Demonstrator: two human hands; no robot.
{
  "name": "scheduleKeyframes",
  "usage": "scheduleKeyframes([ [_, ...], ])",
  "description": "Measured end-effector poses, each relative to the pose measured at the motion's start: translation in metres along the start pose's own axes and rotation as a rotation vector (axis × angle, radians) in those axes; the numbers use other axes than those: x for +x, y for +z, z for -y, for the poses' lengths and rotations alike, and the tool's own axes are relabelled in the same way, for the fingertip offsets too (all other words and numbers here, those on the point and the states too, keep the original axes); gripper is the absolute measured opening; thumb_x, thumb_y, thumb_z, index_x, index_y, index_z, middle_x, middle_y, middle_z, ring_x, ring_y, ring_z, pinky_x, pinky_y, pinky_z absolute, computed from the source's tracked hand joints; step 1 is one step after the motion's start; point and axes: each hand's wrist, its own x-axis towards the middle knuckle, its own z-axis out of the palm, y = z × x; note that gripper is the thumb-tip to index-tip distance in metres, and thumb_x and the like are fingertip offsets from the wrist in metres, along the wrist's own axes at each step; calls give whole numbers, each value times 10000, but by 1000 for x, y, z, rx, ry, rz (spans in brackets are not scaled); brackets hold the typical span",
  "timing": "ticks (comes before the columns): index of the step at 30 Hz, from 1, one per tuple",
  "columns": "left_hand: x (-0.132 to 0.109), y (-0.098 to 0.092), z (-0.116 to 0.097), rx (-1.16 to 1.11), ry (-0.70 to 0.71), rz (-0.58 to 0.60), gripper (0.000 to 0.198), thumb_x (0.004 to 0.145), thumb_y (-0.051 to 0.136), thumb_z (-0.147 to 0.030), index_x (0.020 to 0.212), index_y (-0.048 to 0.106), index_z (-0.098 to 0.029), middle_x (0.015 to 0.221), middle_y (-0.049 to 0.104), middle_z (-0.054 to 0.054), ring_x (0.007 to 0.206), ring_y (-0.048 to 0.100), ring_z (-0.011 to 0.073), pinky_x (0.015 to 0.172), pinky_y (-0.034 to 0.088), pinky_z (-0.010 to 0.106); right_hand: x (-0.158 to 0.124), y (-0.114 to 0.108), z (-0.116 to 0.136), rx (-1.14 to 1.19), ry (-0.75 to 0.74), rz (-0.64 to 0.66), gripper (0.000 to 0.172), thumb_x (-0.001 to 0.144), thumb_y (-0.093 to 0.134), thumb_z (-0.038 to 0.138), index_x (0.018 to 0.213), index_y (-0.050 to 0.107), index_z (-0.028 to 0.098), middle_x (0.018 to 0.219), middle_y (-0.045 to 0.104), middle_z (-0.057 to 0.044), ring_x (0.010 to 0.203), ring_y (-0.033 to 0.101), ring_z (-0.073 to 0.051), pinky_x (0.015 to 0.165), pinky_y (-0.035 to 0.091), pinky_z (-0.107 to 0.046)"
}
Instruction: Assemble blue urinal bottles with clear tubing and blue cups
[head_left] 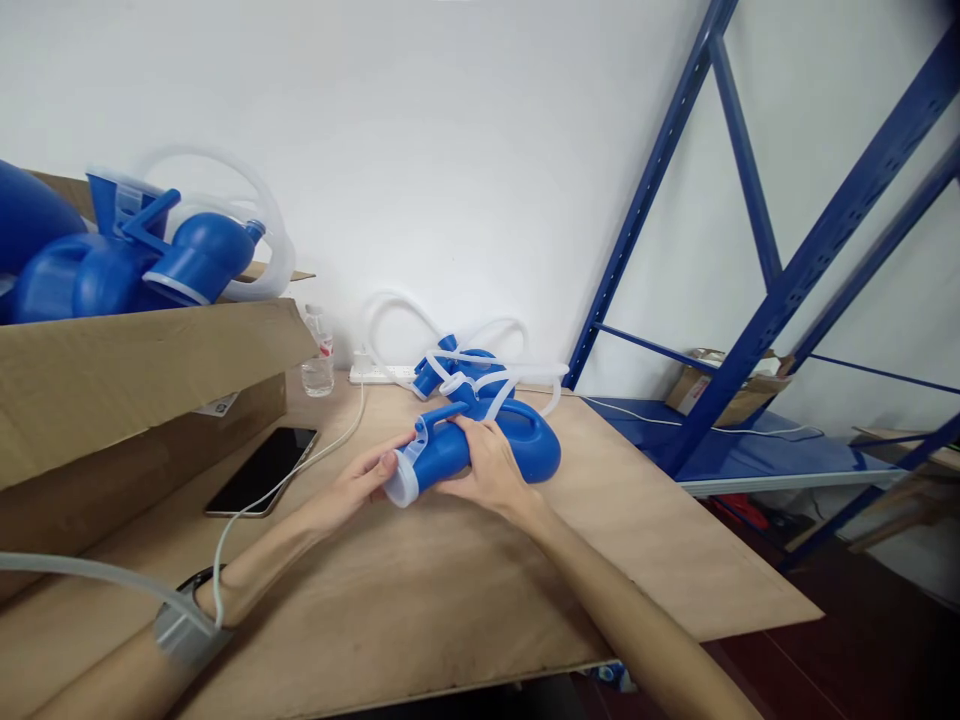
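Observation:
A blue plastic urinal bottle (534,462) lies on its side on the wooden table, its wide mouth pointing toward the lower left. A white cap (403,482) covers the mouth, with a strap running up to the blue handle. My right hand (489,465) is wrapped round the bottle's neck. At the mouth, my left hand (369,474) grips the edge of the white cap, thumb in front; its other fingertips are partly hidden behind. Right behind the bottle lie more blue urinal parts (480,368) with looped clear tubes (555,370).
On the left a cardboard box (150,370) is heaped with blue urinals (202,255) and tubing. A phone (262,472) lies beside it, a white cable crossing it. Behind stand a water bottle (318,360) and a power strip (382,374). Blue shelving (750,330) rises at right.

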Motion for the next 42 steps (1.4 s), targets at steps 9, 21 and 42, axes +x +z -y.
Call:
scheduleKeyframes([
  [9, -2, 13, 3, -157, -73, -16, 742, 628, 806, -777, 1129, 791, -231, 1164, 760, 135, 973, 731, 347, 741, 630, 459, -4, -9, -1, -20, -79, 71, 784, 780, 805, 606, 1391, 566, 176, 1247, 696, -175, 1139, 679, -365, 1015, 522, -495],
  [21, 4, 19, 1, -325, -202, -40, 830, 782, 753, -695, 1436, 587, -212, 1431, 621, 159, 1170, 667, 360, 861, 625, 460, -2, -3, 0, 64, 44, 91, 849, 711, 900, 486, 1415, 518, 205, 1361, 663, -149, 1216, 650, -355, 1062, 488, -513],
  [42, 21, -16, -15, -201, 52, -406, 662, 578, 978, -361, 1169, 710, -229, 1213, 686, 71, 1059, 688, 248, 772, 665, 320, 11, -5, -30, -377, -15, 34, 649, 1003, 580, 426, 1559, 393, 148, 1561, 447, -220, 1475, 405, -362, 1176, 403, -541],
])
